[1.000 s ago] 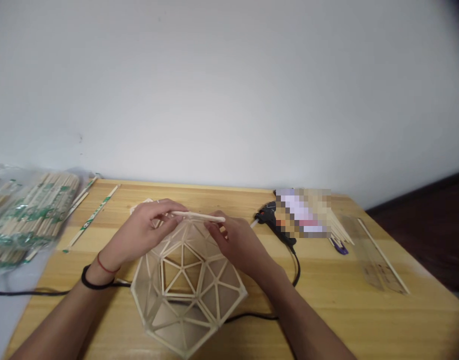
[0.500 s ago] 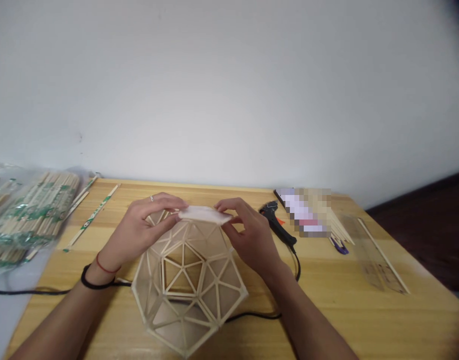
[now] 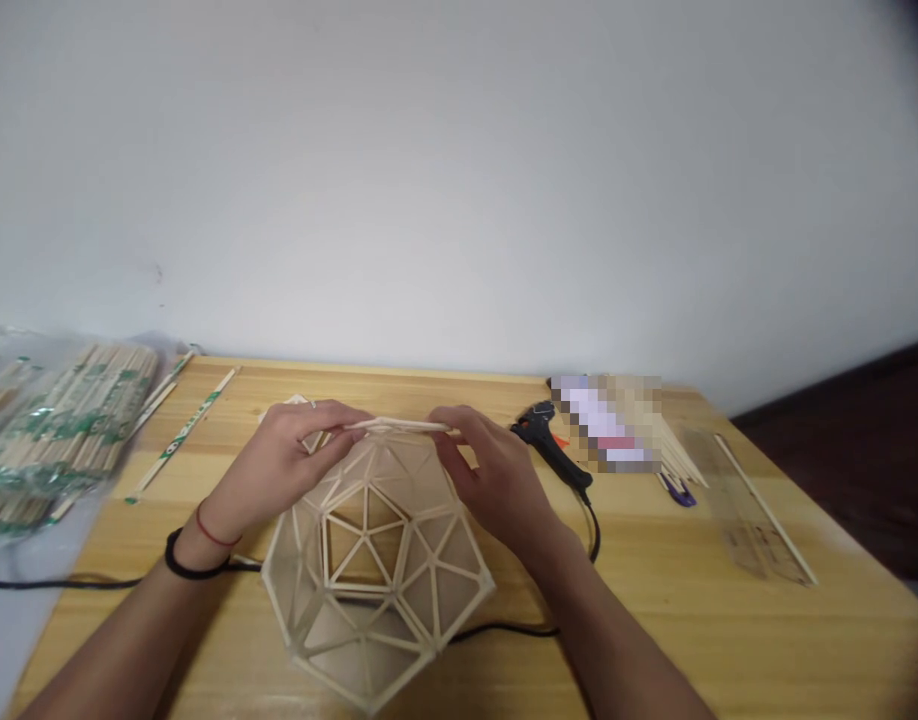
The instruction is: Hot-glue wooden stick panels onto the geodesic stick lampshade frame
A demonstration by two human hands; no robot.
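A dome-shaped frame of thin wooden sticks, joined in triangles and lined with a pale sheet, stands before me. Over its far side, a thin stick panel with a white covering is seen nearly edge-on. My left hand pinches the panel's left end between thumb and fingers. At the other end, my right hand has its fingers closed on the panel. Whether the panel touches the dome is hard to tell. Part of the dome's far side is hidden behind my hands.
Bagged chopsticks lie at the left, with a wrapped pair beside them. To the right are a black glue gun, a pixelated phone-like object, loose sticks, a purple-handled item and a clear plastic sleeve. A black cord crosses the table.
The panel has tipped from showing its white face to nearly edge-on, with both hands still on it. A pale corner now shows behind my left hand. The dome stays in place.
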